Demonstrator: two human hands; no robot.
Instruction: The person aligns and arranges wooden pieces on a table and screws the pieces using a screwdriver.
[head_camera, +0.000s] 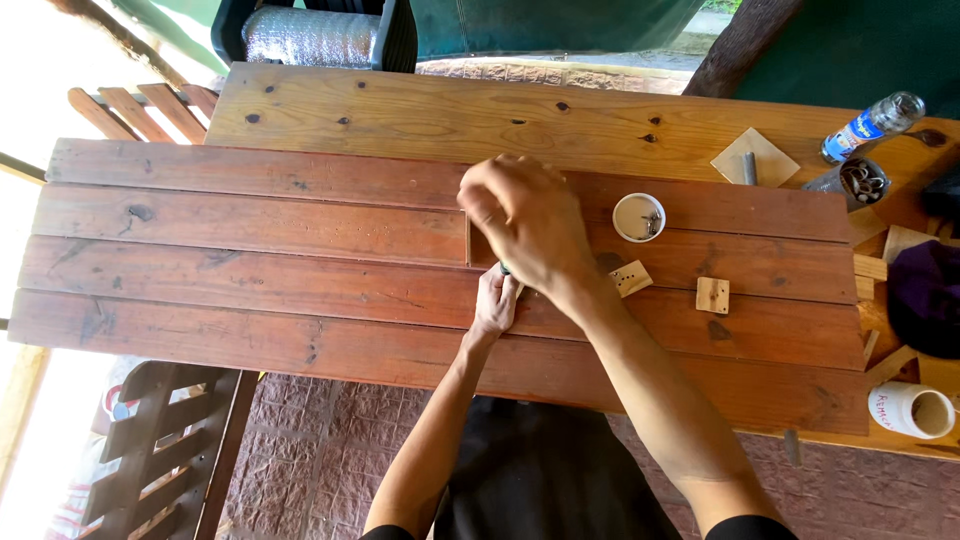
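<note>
Both hands meet on the red planks (250, 260): our right hand (527, 225) grips perhaps a tool, left hand (494, 305) fingers pressing flat; we should keep steady.

Cup (638, 217) on planks (250, 240), rt of hands (525, 225)

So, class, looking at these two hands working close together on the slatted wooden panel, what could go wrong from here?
1. The left hand rests on the wooden panel right under the raised right hand; a slip could hurt its fingers.
2. The small white cup of metal bits sits near the right forearm and could be knocked over.
3. The loose wooden blocks beside the arm could be swept off the panel.
</note>
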